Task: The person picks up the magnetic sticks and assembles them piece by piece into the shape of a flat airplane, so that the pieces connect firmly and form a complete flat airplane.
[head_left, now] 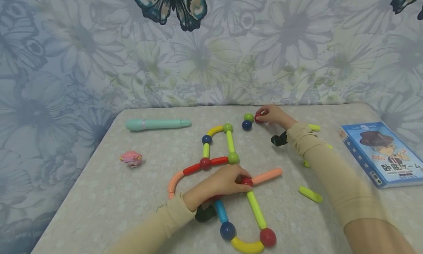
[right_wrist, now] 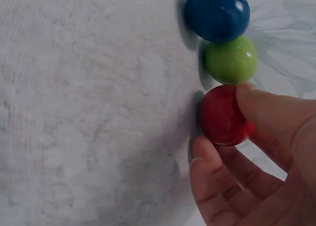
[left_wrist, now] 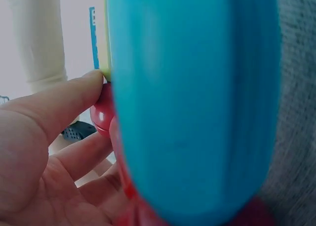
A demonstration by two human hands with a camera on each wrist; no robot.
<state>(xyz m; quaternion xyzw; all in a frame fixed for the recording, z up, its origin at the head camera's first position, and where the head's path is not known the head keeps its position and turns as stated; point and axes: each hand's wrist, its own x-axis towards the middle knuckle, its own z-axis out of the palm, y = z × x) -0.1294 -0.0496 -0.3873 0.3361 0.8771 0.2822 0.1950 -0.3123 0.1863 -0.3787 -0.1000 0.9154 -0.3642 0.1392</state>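
My left hand (head_left: 228, 180) pinches a red ball (head_left: 246, 182) between thumb and fingers. From that ball an orange rod (head_left: 268, 176) and a lime rod (head_left: 256, 210) run out, part of a flat figure of magnetic rods and balls. A light blue rod (left_wrist: 197, 97) looms close in the left wrist view. At the table's far side my right hand (head_left: 273, 115) grips another red ball (right_wrist: 223, 114) between thumb and fingers. Beside it sit a green ball (right_wrist: 231, 60) and a dark blue ball (right_wrist: 217, 14). The left forearm and hand hide some of the figure.
Loose lime rods (head_left: 310, 194) lie near the right forearm. A blue boxed book (head_left: 384, 151) is at the right, a mint tube (head_left: 158, 124) at the back left, and a small pink toy (head_left: 131, 159) at the left. Patterned fabric (head_left: 211, 63) rises behind the table.
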